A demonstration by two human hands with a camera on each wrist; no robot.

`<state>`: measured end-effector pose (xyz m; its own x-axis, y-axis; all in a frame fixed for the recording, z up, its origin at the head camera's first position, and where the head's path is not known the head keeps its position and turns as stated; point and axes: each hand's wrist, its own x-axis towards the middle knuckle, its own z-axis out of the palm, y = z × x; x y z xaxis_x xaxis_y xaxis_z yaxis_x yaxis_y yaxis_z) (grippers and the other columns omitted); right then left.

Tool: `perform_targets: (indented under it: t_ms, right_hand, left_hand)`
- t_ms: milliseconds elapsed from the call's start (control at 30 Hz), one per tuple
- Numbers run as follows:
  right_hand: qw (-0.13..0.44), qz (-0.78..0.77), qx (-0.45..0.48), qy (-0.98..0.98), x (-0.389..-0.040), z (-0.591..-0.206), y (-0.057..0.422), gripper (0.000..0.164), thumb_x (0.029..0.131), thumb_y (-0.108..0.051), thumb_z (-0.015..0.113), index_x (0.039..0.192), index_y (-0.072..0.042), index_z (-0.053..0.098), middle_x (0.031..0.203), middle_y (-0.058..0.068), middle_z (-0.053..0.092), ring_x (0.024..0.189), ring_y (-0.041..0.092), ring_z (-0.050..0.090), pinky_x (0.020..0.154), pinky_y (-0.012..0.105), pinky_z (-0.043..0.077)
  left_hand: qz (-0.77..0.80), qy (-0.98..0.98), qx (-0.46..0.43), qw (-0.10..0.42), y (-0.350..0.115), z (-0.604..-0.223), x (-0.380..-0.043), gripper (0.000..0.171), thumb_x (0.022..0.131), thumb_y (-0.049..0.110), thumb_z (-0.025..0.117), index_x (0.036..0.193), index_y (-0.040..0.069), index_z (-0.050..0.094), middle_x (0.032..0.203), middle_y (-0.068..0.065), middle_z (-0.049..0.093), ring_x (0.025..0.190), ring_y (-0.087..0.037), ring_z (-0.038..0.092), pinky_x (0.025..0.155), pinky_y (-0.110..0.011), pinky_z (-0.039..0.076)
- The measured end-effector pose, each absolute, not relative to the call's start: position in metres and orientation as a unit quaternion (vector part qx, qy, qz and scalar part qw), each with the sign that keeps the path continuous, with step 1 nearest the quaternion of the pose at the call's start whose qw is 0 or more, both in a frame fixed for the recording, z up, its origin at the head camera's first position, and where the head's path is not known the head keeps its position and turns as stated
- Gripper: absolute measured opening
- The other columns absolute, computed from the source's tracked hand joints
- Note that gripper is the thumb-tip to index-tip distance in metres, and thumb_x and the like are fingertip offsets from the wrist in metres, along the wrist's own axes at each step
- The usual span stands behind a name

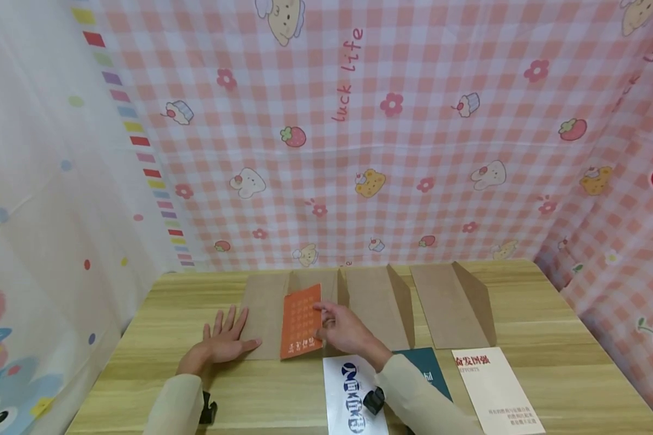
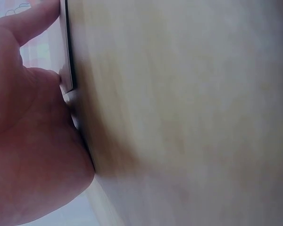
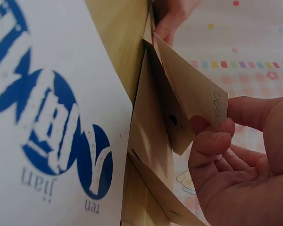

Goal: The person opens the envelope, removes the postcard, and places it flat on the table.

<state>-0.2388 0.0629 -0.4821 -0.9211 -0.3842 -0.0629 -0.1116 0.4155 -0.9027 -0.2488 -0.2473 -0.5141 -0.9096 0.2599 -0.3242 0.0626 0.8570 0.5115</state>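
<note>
My right hand pinches an orange card by its right edge, thumb below and fingers above. The card is tilted over the two leftmost brown envelopes and hides part of both. In the right wrist view, the card's pale back shows a row of small printed loops near the fingertips. My left hand lies spread on the table, its thumb on the lower left edge of the leftmost envelope. The left wrist view shows that palm low against the wood.
The second envelope, third envelope and fourth envelope stretch rightward, flaps raised. Nearer lie a white card with blue lettering, a teal card partly under my right sleeve, and a cream card. Patterned cloth hangs behind the table.
</note>
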Motion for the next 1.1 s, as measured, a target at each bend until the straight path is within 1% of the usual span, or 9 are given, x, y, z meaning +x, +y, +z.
perform_targets:
  t_ms: [100,233,333,467,600,633,833,967,1100]
  right_hand:
    - [0.128,-0.513,-0.161,0.833,-0.237,-0.482,0.065,0.061,0.086,-0.005,0.071,0.143,-0.006,0.050,0.093,0.001,0.062,0.061,0.011,0.048,0.051,0.023,0.040]
    - [0.131,-0.506,-0.161,0.837,-0.231,-0.481,0.067,0.061,0.086,-0.007,0.073,0.143,-0.009,0.051,0.094,-0.001,0.062,0.065,0.012,0.051,0.053,0.024,0.042]
    - [0.134,-0.498,-0.167,0.840,-0.225,-0.480,0.068,0.061,0.086,-0.009,0.074,0.143,-0.009,0.051,0.097,-0.001,0.062,0.067,0.013,0.053,0.054,0.024,0.043]
    - [0.142,-0.496,-0.176,0.839,-0.219,-0.480,0.069,0.063,0.085,-0.012,0.075,0.144,-0.011,0.050,0.097,-0.001,0.062,0.069,0.013,0.054,0.055,0.024,0.044]
    - [0.150,-0.498,-0.179,0.835,-0.214,-0.481,0.067,0.065,0.085,-0.013,0.076,0.144,-0.014,0.051,0.098,-0.003,0.061,0.071,0.012,0.054,0.056,0.023,0.045]
    - [0.153,-0.500,-0.181,0.833,-0.212,-0.481,0.066,0.065,0.085,-0.013,0.076,0.144,-0.014,0.051,0.098,-0.003,0.061,0.071,0.012,0.054,0.056,0.022,0.045]
    - [0.165,-0.512,-0.198,0.819,-0.202,-0.480,0.062,0.064,0.084,-0.011,0.077,0.143,-0.012,0.052,0.097,-0.003,0.063,0.066,0.009,0.050,0.055,0.021,0.042]
    - [0.173,-0.512,-0.207,0.815,-0.196,-0.480,0.059,0.063,0.084,-0.012,0.078,0.142,-0.012,0.053,0.096,-0.004,0.063,0.062,0.007,0.049,0.053,0.019,0.040]
    - [0.181,-0.510,-0.202,0.816,-0.191,-0.481,0.057,0.063,0.084,-0.014,0.079,0.142,-0.015,0.054,0.097,-0.006,0.062,0.062,0.008,0.048,0.052,0.020,0.039]
  left_hand:
    - [0.248,0.945,0.085,0.195,-0.248,-0.516,-0.250,0.108,0.086,0.076,0.047,0.160,0.010,0.004,0.164,-0.021,-0.014,0.146,-0.043,-0.026,0.108,-0.068,-0.021]
    - [0.252,0.946,0.086,0.186,-0.248,-0.518,-0.252,0.112,0.084,0.079,0.047,0.160,0.007,0.006,0.163,-0.023,-0.012,0.146,-0.044,-0.024,0.108,-0.069,-0.020]
    - [0.243,0.948,0.082,0.188,-0.245,-0.512,-0.249,0.104,0.090,0.070,0.050,0.159,0.005,0.007,0.163,-0.025,-0.010,0.146,-0.046,-0.021,0.108,-0.070,-0.017]
    - [0.233,0.948,0.076,0.202,-0.240,-0.503,-0.245,0.094,0.096,0.056,0.052,0.159,0.005,0.005,0.163,-0.025,-0.011,0.146,-0.048,-0.021,0.109,-0.070,-0.016]
    - [0.234,0.948,0.077,0.201,-0.240,-0.502,-0.244,0.094,0.096,0.056,0.051,0.159,0.005,0.004,0.163,-0.025,-0.012,0.146,-0.048,-0.021,0.109,-0.070,-0.015]
    - [0.239,0.947,0.080,0.198,-0.240,-0.502,-0.244,0.094,0.096,0.055,0.052,0.159,0.004,0.005,0.162,-0.027,-0.011,0.145,-0.049,-0.020,0.108,-0.071,-0.016]
    - [0.247,0.946,0.081,0.193,-0.241,-0.504,-0.245,0.096,0.094,0.057,0.053,0.158,0.003,0.006,0.162,-0.028,-0.011,0.145,-0.049,-0.021,0.107,-0.071,-0.018]
    - [0.261,0.942,0.082,0.193,-0.244,-0.509,-0.248,0.100,0.092,0.062,0.053,0.159,0.005,0.006,0.162,-0.026,-0.012,0.145,-0.047,-0.023,0.107,-0.069,-0.021]
    - [0.255,0.945,0.083,0.189,-0.247,-0.519,-0.252,0.108,0.087,0.075,0.047,0.160,0.008,0.003,0.163,-0.023,-0.014,0.145,-0.045,-0.025,0.107,-0.068,-0.022]
